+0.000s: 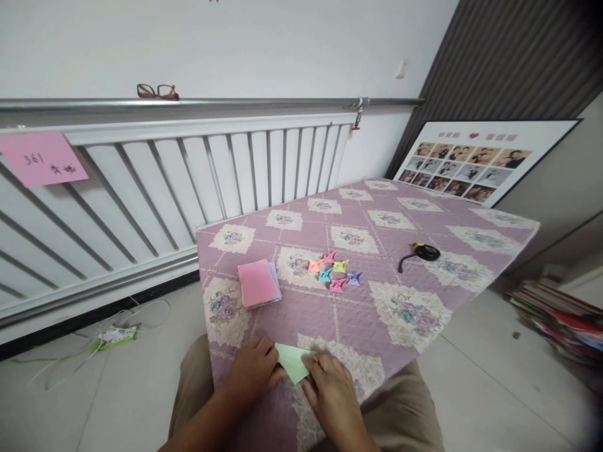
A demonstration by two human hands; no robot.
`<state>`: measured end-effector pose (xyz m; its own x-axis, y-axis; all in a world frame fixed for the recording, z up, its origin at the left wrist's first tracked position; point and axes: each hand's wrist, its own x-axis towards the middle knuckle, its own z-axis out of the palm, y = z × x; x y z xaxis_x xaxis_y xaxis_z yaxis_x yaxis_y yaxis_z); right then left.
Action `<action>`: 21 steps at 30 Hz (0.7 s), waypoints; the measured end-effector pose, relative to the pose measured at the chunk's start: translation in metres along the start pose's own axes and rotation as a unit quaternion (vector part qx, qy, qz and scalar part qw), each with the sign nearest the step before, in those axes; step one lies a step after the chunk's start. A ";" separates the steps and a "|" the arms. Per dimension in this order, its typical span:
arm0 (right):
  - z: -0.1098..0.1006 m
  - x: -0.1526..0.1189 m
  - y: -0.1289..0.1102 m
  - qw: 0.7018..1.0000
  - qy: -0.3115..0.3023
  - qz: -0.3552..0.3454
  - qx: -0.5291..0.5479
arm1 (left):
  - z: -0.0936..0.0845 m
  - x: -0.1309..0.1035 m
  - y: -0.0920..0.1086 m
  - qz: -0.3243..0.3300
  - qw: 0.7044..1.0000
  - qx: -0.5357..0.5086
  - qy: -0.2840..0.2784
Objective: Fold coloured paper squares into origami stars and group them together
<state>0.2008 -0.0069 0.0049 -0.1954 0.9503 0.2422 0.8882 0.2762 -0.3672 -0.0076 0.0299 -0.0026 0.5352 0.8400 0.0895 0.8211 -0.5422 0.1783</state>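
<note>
A light green sheet of paper, folded into a triangle with its point toward me, lies at the near end of the table. My left hand is closed on its left corner. On the right corner my right hand has its thumb and fingers pressed together. Just beyond the left hand sits a stack of coloured paper squares, pink on top. Several small folded paper figures in pink, orange, yellow, teal and purple stand grouped farther out, to the right of the stack.
A black and yellow tape measure lies on the flowered tablecloth. Behind the table are a white radiator and a pipe bearing eyeglasses. A photo board leans at the far right. A power strip lies on the floor.
</note>
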 end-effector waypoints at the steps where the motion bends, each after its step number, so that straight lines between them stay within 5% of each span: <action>1: 0.002 0.000 0.001 1.000 0.008 0.001 -0.006 | 0.001 0.000 0.000 0.001 1.000 0.002 0.004; 15: 0.008 0.003 0.012 0.996 0.068 -0.010 0.055 | -0.011 0.008 0.006 -0.023 0.996 -0.081 0.037; 21: -0.004 0.001 0.021 0.991 0.042 -0.006 0.129 | -0.026 -0.002 0.008 -0.130 0.960 -0.245 -0.021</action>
<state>0.2203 -0.0004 0.0011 -0.1599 0.9346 0.3178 0.7485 0.3247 -0.5782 -0.0068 0.0247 0.0240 0.3411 0.9382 -0.0579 0.7411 -0.2305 0.6306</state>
